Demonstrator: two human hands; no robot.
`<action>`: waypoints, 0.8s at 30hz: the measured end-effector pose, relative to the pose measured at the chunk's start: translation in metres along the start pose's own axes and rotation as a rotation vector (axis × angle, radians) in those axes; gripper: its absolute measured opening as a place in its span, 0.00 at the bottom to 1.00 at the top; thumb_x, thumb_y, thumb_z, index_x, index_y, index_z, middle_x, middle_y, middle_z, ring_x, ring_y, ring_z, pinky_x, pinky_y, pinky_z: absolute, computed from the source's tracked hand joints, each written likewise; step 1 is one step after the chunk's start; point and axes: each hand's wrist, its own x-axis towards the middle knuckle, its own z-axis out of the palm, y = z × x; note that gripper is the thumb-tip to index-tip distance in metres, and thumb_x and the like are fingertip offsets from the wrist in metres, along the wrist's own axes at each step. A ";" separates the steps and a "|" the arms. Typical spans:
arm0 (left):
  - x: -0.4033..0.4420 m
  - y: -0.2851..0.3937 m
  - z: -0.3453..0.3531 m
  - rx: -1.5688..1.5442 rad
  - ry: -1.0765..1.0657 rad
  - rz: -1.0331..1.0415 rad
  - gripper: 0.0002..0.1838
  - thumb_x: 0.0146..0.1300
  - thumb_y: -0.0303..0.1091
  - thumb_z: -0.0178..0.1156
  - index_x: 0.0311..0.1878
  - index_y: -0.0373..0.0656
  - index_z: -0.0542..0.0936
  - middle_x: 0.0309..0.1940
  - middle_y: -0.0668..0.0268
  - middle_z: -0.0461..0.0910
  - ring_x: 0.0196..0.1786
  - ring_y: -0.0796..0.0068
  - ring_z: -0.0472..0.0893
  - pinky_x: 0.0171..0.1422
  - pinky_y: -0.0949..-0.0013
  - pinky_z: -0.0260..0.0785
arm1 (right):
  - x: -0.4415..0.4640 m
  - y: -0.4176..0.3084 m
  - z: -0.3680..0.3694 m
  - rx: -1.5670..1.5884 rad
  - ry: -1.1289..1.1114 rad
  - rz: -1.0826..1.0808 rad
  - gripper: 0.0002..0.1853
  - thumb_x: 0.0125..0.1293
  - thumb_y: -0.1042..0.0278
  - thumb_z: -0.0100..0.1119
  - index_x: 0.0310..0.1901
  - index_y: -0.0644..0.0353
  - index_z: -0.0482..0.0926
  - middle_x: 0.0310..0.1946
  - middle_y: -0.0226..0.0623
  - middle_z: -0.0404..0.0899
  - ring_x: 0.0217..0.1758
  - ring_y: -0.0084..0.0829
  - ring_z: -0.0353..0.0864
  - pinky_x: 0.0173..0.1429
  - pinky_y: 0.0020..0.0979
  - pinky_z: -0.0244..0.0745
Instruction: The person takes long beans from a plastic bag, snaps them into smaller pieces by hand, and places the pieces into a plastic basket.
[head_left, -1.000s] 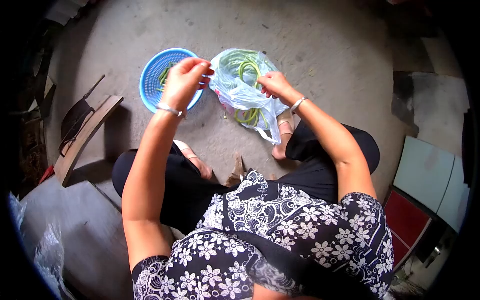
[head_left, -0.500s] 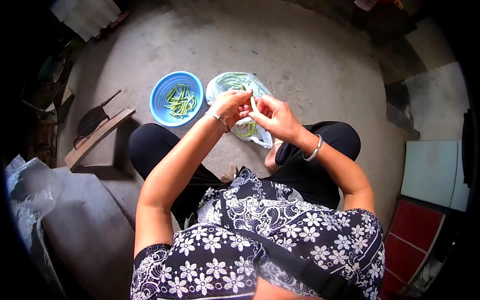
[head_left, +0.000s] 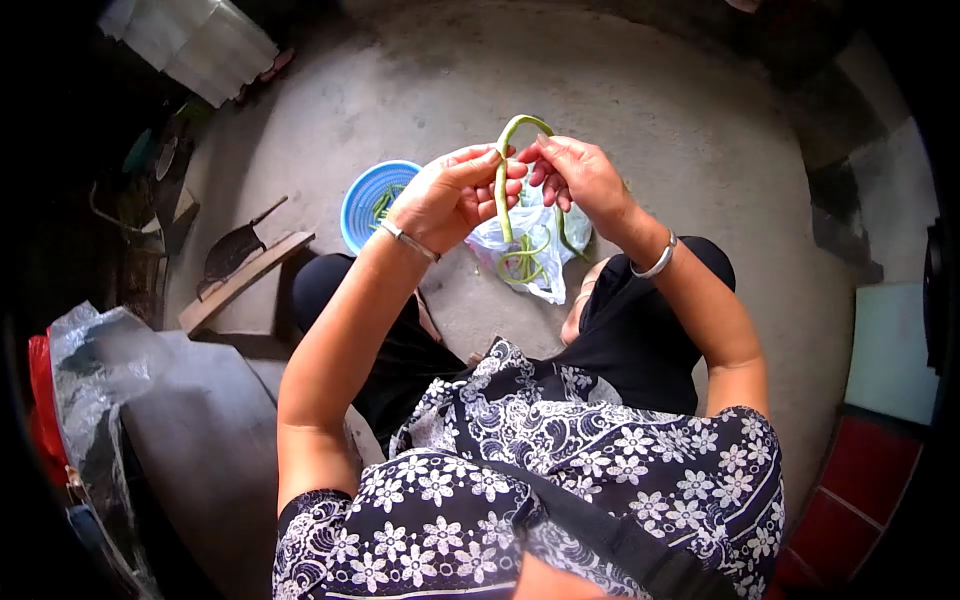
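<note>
A long green bean (head_left: 503, 190) arches up between my hands, one end hanging down by the left fingers. My left hand (head_left: 455, 195) pinches it between thumb and fingers. With thumb and forefinger, my right hand (head_left: 590, 185) grips the bean just past the top of its bend; a green length also hangs below this hand. Beneath the hands lies a white translucent plastic bag (head_left: 548, 287) with curled long beans (head_left: 522, 266) on it. A blue plastic basket (head_left: 357, 228) holding short green bean pieces (head_left: 384, 203) stands on the left, partly hidden by my left hand.
My bent legs in black trousers flank the bag on the concrete floor (head_left: 660, 110). A wooden board (head_left: 245, 282) and a dark, long-handled tool (head_left: 233, 252) are to the left. Clear plastic sheeting (head_left: 95, 350) lies nearer, and a red-panelled cabinet (head_left: 868, 465) stands at right.
Both hands have risen away from the bag, and a long arched bean now shows where a short bit was visible between the fingers. The view has shifted, so the basket appears farther right.
</note>
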 end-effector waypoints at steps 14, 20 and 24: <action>0.056 0.002 -0.022 0.005 -0.231 -0.235 0.20 0.69 0.41 0.45 0.52 0.32 0.71 0.29 0.64 0.78 0.27 0.78 0.78 0.31 0.79 0.73 | 0.047 0.000 -0.040 0.594 0.143 0.098 0.12 0.66 0.60 0.52 0.37 0.60 0.75 0.21 0.24 0.66 0.20 0.15 0.60 0.21 0.18 0.54; 0.064 0.012 -0.024 0.184 -0.256 -0.240 0.18 0.69 0.41 0.46 0.49 0.34 0.74 0.21 0.72 0.71 0.17 0.87 0.64 0.19 0.83 0.54 | 0.054 -0.010 -0.042 0.526 0.112 0.074 0.12 0.65 0.60 0.53 0.36 0.60 0.76 0.20 0.25 0.67 0.19 0.15 0.61 0.21 0.17 0.56; 0.062 0.024 -0.033 0.295 -0.198 -0.200 0.14 0.69 0.41 0.46 0.44 0.41 0.75 0.17 0.79 0.62 0.17 0.90 0.54 0.19 0.83 0.43 | 0.066 -0.020 -0.034 0.627 0.098 0.105 0.12 0.66 0.60 0.53 0.36 0.62 0.76 0.20 0.25 0.67 0.20 0.15 0.61 0.22 0.17 0.57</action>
